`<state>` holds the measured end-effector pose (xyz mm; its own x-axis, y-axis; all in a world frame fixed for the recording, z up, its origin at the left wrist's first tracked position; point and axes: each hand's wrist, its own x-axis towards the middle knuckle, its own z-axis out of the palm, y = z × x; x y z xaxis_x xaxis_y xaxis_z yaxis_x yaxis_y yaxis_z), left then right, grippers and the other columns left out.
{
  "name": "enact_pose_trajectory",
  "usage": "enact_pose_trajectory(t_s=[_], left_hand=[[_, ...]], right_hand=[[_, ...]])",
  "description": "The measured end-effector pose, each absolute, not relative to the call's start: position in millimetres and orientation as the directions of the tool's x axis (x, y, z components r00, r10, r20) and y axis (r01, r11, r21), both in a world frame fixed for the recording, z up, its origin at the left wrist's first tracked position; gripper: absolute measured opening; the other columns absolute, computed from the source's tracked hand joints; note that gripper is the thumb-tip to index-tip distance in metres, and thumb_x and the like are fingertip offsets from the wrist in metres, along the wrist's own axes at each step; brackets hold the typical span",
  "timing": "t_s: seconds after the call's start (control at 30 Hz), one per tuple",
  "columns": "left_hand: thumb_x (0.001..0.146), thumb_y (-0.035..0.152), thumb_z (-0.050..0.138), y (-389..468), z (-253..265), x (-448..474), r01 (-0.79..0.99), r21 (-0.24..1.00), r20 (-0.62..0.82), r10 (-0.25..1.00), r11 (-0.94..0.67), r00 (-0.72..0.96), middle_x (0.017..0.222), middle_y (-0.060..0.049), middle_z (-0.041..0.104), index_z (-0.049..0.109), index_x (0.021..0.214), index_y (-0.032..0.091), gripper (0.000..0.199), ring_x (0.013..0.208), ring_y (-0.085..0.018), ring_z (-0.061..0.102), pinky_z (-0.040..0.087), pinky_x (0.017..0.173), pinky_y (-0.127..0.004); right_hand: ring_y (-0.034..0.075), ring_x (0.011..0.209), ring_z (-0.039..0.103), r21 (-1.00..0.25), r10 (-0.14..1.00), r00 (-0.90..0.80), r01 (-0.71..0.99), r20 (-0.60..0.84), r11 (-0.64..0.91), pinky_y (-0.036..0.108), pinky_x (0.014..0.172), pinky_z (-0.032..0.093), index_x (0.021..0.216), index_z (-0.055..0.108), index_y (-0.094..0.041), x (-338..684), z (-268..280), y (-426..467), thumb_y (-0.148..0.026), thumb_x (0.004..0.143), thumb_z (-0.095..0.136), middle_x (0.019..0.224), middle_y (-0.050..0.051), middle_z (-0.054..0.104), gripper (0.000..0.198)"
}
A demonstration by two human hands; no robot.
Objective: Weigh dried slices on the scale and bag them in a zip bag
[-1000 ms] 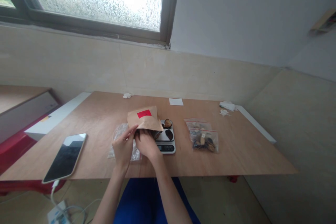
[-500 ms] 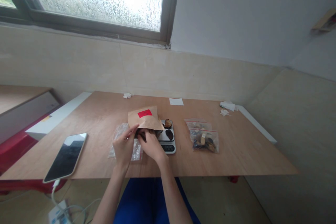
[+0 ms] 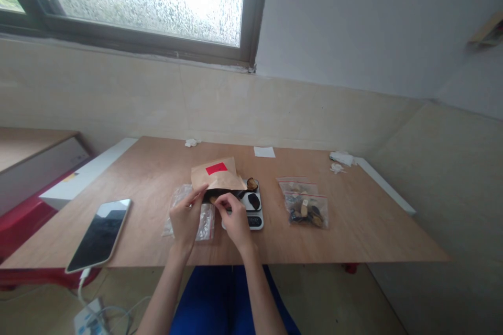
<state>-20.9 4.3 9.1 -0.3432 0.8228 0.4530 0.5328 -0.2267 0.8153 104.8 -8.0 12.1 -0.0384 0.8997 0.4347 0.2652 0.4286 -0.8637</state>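
Note:
My left hand is closed on the near left edge of a brown paper bag with a red label. The bag's dark mouth faces me, with brownish pieces inside. At the mouth my right hand is closed in a pinch; what lies between its fingertips, if anything, is hidden. Partly under the bag and right hand is a white digital scale. On its platform lie a curled brown dried piece and a dark flat piece. A clear plastic zip bag lies beneath and beside my left hand.
Right of the scale lie clear zip bags holding dried pieces. A phone with a charging cable lies at the table's left front. Along the back are a white paper and crumpled tissues, with more tissue at right.
My right hand has drawn back out of the bag's mouth, slightly toward me and to the right, its fingers now pinched. My left hand stays on the bag, whose mouth shows more.

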Motion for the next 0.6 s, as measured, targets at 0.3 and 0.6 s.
enact_pose_trajectory(t_s=[0.3,0.6], left_hand=[[0.079,0.042,0.056,10.3,12.8,-26.0,0.565,0.798,0.479,0.79,-0.21,-0.383,0.075,-0.002,0.073,0.072,0.094,0.025,0.027,0.068,-0.018,0.067,0.044,0.057,-0.023],[0.08,0.042,0.056,10.8,13.2,-27.9,0.608,0.763,0.519,0.768,-0.218,-0.375,0.073,-0.001,0.073,0.072,0.092,0.026,0.026,0.064,-0.018,0.067,0.043,0.055,-0.023]], right_hand=[[0.017,0.085,0.065,-0.907,0.865,0.297,0.254,0.404,0.337,0.029,0.079,0.051,0.098,0.064,-0.018,145.4,-17.0,-20.6,-0.025,0.081,0.059,0.094,0.007,0.068,0.019],[0.018,0.074,0.059,-0.703,0.823,0.246,0.67,0.512,0.238,0.028,0.069,0.049,0.088,0.072,-0.02,166.1,-45.6,-7.5,-0.015,0.084,0.05,0.079,0.007,0.064,0.022]])
